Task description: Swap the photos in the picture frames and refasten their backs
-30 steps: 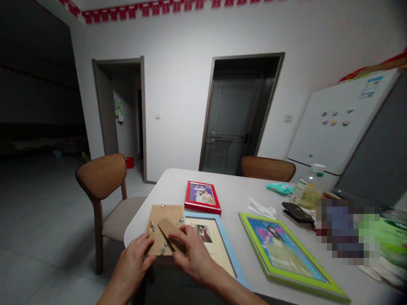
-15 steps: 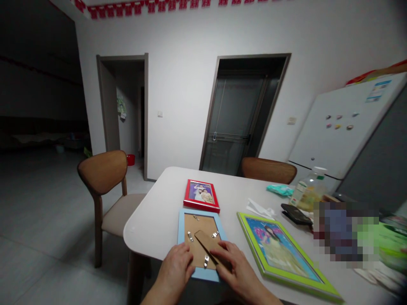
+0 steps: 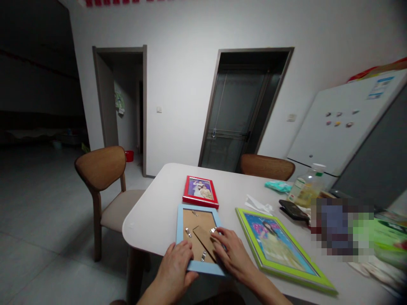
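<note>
A light blue picture frame (image 3: 179, 226) lies face down at the table's near edge, its brown backing board (image 3: 200, 219) showing. Small metal clips (image 3: 203, 256) sit around the board, and a brown stand leg (image 3: 205, 243) slants across it. My left hand (image 3: 177, 264) grips the frame's near left side, fingers on top and thumb at the near edge. Over the right side rests my right hand (image 3: 232, 254), its bent fingertips on the right-hand clip (image 3: 213, 230). Its thumb is mostly hidden.
Beyond lies a red picture frame (image 3: 201, 202); to the right, a green picture frame (image 3: 254, 250). Farther right are a tissue (image 3: 259, 205), a black phone (image 3: 294, 210), a bottle (image 3: 307, 186) and a teal packet (image 3: 278, 186). A wooden chair (image 3: 101, 169) stands left.
My right hand has moved from the stand leg up to the right-hand clip. My left hand keeps its grip on the frame's left side. The view has tilted slightly down.
</note>
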`<state>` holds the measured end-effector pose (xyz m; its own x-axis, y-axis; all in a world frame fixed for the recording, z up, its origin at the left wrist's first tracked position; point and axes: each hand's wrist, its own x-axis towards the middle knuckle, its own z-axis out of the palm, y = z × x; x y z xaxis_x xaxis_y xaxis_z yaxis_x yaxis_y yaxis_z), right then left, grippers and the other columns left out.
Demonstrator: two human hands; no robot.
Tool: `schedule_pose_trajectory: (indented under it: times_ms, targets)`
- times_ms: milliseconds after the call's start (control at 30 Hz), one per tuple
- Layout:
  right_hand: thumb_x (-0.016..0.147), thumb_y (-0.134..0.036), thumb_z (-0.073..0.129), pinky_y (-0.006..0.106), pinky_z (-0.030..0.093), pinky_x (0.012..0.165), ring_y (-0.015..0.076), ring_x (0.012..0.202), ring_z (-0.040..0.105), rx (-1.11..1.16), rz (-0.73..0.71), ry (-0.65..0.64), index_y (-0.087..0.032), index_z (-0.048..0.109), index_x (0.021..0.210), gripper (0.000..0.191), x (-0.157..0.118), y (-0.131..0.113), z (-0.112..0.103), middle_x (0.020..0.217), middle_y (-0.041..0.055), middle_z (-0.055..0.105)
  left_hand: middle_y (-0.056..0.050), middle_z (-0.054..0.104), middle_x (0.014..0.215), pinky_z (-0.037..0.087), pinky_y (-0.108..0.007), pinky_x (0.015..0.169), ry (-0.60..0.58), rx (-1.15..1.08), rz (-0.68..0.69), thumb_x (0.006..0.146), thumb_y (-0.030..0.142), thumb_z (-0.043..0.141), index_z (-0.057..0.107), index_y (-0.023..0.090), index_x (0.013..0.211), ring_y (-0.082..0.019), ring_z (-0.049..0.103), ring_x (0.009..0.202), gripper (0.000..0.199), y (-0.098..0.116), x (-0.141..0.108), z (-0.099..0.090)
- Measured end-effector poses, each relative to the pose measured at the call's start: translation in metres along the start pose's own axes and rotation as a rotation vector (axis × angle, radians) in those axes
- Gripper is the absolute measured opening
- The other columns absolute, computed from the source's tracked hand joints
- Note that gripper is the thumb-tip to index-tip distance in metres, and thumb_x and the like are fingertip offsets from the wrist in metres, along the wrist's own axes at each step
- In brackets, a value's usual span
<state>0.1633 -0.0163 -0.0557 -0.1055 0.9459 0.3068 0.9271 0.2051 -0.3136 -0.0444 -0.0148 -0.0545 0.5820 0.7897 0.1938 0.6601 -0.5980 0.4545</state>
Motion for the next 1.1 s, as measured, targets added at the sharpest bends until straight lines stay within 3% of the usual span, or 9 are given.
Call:
schedule_pose_trajectory:
  times_ms: [100,267,367,700,933,1100]
  targets:
    - [0.078,-0.030,0.036,0.033,0.032,0.083,0.0213,0.101,0.041,-0.066,0.080,0.006,-0.023,0.056,0.103,0.032,0.016,0.005,0.001,0.111,0.0093,0.046,-0.007,0.048,0.120,0.025,-0.040,0.097,0.001,0.014,-0.025,0.066,0.019,0.060,0.052,0.018,0.095,-0.020,0.038,0.114,0.030,0.001,0.000,0.002]
    - [0.078,-0.025,0.033,0.027,0.033,0.081,0.0165,0.089,0.046,-0.036,0.059,-0.041,-0.017,0.061,0.080,0.029,0.026,0.004,0.003,0.098,0.0077,0.050,-0.007,0.049,0.120,0.027,-0.040,0.096,0.026,0.031,-0.044,0.066,0.020,0.061,0.048,0.018,0.105,-0.021,0.039,0.112,0.041,0.001,0.000,0.003]
    - [0.077,-0.022,0.034,0.025,0.033,0.081,0.0161,0.089,0.047,-0.019,0.072,-0.036,-0.015,0.060,0.075,0.027,0.025,0.003,0.004,0.098,0.0079,0.050,-0.006,0.049,0.119,0.027,-0.039,0.096,0.031,0.024,-0.040,0.067,0.021,0.060,0.049,0.019,0.104,-0.021,0.040,0.112,0.039,0.001,0.000,0.003]
    - [0.072,-0.016,0.035,0.027,0.033,0.086,0.0171,0.092,0.047,0.014,0.094,0.009,-0.014,0.060,0.081,0.027,0.022,0.006,0.008,0.100,0.0095,0.050,-0.008,0.047,0.121,0.025,-0.037,0.097,0.001,0.021,-0.050,0.068,0.021,0.058,0.047,0.016,0.108,-0.020,0.038,0.113,0.042,0.003,-0.002,0.000]
    - [0.071,-0.015,0.033,0.029,0.027,0.095,0.0180,0.105,0.042,0.036,0.120,0.042,-0.011,0.056,0.099,0.037,0.017,0.018,0.015,0.112,0.0114,0.048,-0.006,0.048,0.120,0.027,-0.036,0.096,0.000,0.005,-0.039,0.066,0.021,0.060,0.053,0.019,0.097,-0.020,0.039,0.112,0.032,0.004,-0.002,-0.002]
    - [0.070,-0.016,0.034,0.029,0.029,0.094,0.0187,0.104,0.044,0.047,0.125,0.033,-0.011,0.057,0.096,0.035,0.016,0.019,0.015,0.111,0.0126,0.048,-0.007,0.047,0.121,0.026,-0.037,0.096,-0.009,0.008,-0.047,0.066,0.020,0.061,0.050,0.019,0.102,-0.020,0.039,0.112,0.038,0.001,-0.001,0.002]
